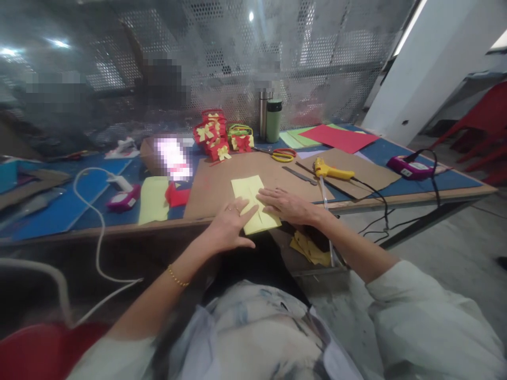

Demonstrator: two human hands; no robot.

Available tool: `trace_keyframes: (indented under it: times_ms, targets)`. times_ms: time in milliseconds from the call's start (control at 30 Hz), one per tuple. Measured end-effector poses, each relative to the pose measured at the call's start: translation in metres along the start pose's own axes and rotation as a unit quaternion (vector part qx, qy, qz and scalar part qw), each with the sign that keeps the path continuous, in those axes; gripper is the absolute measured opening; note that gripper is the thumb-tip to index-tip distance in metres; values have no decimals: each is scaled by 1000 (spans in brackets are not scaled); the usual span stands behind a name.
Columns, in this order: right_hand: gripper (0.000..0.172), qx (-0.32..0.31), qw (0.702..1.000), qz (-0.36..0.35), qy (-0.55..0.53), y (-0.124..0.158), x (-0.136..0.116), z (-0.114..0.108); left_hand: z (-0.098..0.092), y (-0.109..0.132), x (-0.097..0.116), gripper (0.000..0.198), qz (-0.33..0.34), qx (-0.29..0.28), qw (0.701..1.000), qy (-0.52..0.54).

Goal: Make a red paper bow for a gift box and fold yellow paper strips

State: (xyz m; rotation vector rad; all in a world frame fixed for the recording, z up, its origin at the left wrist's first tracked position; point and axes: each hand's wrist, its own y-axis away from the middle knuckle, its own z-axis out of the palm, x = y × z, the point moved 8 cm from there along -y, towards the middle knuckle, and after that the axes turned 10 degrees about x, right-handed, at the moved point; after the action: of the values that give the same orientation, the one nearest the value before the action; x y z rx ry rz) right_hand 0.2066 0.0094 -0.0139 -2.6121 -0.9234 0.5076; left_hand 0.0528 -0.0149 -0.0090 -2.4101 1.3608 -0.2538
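Observation:
A sheet of yellow paper (253, 186) with fold lines and a slit-like mark lies on a brown cardboard (209, 184) at the table's front edge. Its near end juts slightly over that edge. My left hand (232, 224) rests on the paper's left side, fingers stretched out and thumb apart. On the right side, my right hand (287, 205) lies flat with its fingertips on the paper. Neither hand grips anything. Beyond them are red-and-yellow scissors (283, 154), a dark blade (300, 176) and a yellow glue gun (335, 171).
Red paper pieces with yellow bows (212, 134) stand at the back beside a green bottle (273, 121). Purple power strips (123, 199) sit left and right, with trailing cables. Red paper (338, 138) lies at the back right. Yellow pieces (311, 249) rest below the tabletop.

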Motion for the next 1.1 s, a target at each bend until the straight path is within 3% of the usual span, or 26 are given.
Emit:
trace_keyframes:
  times_ms: [133, 300, 500, 667, 767, 933, 1100]
  targets:
    - [53, 9, 1000, -9, 8, 2, -4, -2, 4, 2, -5, 59, 6, 48, 999, -25]
    - [52, 45, 999, -17, 10, 12, -10, -13, 3, 1, -12, 62, -7, 79, 996, -43]
    - [58, 5, 1000, -28, 9, 25, -15, -9, 0, 3, -16, 54, -46, 57, 997, -39]
    - [64, 4, 999, -38, 18, 26, -17, -10, -5, 7, -22, 73, -61, -2, 996, 59]
    - [63, 10, 999, -40, 16, 26, -18, -11, -15, 8, -35, 80, -96, -2, 987, 127]
    - [64, 18, 999, -40, 14, 27, -18, -10, -31, -4, -67, 53, -178, 80, 977, 91]
    - [66, 14, 999, -29, -4, 25, -19, -12, -30, -35, -82, 41, -155, 86, 982, 57]
